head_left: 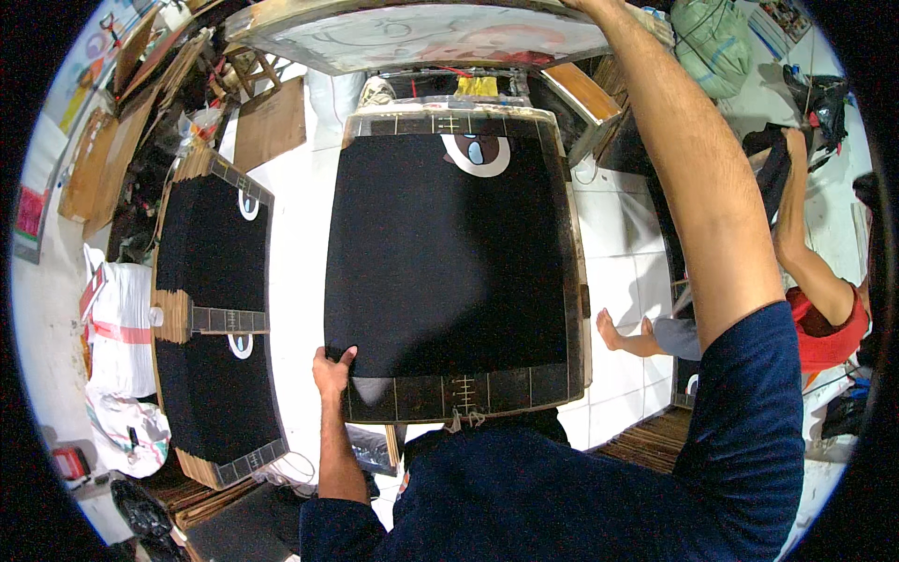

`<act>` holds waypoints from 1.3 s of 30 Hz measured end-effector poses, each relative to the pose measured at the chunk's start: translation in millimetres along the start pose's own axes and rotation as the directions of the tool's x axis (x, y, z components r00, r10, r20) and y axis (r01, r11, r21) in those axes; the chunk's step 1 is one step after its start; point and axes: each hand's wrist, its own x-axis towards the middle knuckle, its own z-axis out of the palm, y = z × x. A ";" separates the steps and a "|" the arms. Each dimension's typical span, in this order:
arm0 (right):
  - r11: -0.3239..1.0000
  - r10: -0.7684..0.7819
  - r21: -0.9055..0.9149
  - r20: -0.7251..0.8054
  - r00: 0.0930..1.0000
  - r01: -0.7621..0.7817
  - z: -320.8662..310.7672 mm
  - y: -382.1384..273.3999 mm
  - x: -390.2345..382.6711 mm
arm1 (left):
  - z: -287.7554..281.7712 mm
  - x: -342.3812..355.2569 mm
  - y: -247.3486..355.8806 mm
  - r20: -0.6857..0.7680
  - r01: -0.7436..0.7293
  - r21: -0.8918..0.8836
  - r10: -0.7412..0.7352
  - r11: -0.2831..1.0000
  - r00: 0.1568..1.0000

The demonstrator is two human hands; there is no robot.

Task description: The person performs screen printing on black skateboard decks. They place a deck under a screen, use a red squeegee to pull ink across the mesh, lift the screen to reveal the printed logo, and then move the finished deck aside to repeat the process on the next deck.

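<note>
A black cloth panel (449, 253) lies flat over a dark board (431, 401) marked with pale ruled lines. A white, brown and blue eye-shaped print (478, 155) sits at its far edge. My left hand (331, 371) is closed at the cloth's near left corner, thumb on top and fingers at the outer edge. Stretched far forward, my right arm reaches a raised framed screen (412, 42) with smeared ink on it. Of my right hand (582, 4) only a part shows at the upper rim by the screen's frame; its fingers are hidden.
Stacked boards with black cloth (215, 253) stand on the left, beside white sacks (122, 328). A wooden-topped box (582, 94) is beyond the board's far right corner. At right, a person in a red top (829, 328) holds dark cloth (766, 169). A green sack (712, 47) lies far right.
</note>
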 end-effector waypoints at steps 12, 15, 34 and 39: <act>1.000 -0.005 -0.013 0.006 1.000 0.005 2.3 3.6 48.6 | -1.3 5.9 25.0 -0.051 0.248 0.132 -0.244 0.960 0.969; 1.000 0.010 -0.012 -0.006 1.000 -0.010 0.8 1.8 52.0 | 4.4 10.4 20.6 -0.056 0.246 0.145 -0.240 0.958 0.969; 0.934 -0.223 0.204 -0.312 0.924 0.294 97.7 60.9 -235.8 | -30.5 44.7 287.0 -0.003 0.022 -0.997 0.328 -0.072 0.945; 0.913 -0.099 0.408 0.158 0.982 0.027 167.6 107.6 -335.4 | 41.0 54.9 209.6 0.377 0.482 -0.821 -0.342 0.306 0.861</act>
